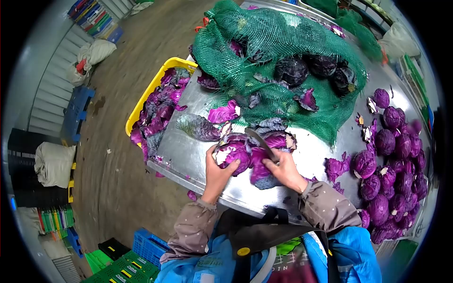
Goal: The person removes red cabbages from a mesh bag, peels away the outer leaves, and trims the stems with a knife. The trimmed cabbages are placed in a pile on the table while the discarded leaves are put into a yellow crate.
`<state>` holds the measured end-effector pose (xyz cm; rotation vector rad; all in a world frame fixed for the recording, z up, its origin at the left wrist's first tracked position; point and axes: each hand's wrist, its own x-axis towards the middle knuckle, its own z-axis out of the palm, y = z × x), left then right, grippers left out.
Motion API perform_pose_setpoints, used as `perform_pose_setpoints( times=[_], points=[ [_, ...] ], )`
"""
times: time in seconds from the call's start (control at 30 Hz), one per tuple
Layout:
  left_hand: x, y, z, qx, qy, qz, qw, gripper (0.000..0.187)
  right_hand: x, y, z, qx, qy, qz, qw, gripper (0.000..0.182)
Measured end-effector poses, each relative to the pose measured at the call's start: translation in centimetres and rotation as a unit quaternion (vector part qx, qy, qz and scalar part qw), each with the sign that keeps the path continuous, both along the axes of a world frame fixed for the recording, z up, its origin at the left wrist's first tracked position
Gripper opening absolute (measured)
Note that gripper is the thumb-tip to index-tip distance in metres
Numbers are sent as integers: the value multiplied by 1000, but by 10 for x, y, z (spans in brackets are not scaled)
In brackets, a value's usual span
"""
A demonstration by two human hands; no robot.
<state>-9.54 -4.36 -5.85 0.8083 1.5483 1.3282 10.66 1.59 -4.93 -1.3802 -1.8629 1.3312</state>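
Note:
My left hand grips a purple cabbage head on the steel table, its cut white stem facing left. My right hand holds a knife whose blade points up and left over the cabbage. Loose purple outer leaves lie under and around both hands.
A green net sack with dark cabbages fills the far side of the table. Several trimmed cabbages are piled at the right. A yellow crate of leaf scraps stands at the table's left edge. Blue and green crates sit on the floor.

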Motion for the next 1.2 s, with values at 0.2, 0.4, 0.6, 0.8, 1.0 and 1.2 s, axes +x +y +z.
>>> perform_pose_setpoints(
  times=[0.2, 0.4, 0.6, 0.8, 1.0, 1.2],
  points=[
    [-7, 7, 5, -7, -106, -8, 994, 69, 64, 36, -8, -28, -73, -89, 993, 38],
    [-4, 12, 31, -125, -226, -49, 965, 64, 27, 22, 19, 118, -1, -3, 993, 56],
    [-8, 17, 13, -117, -214, -121, 962, 69, -13, 12, 10, 17, -13, 37, 999, 49],
    [10, 16, 9, -72, -188, -61, 978, 61, -13, 10, 9, 6, 10, 25, 1000, 47],
    [-15, 13, 29, 23, -355, -23, 934, 66, -24, 11, 40, 74, 96, 64, 991, 48],
    [-100, 35, 182, 348, 97, 217, 907, 89, -14, 24, 75, -3, 157, -41, 987, 32]
  ],
)
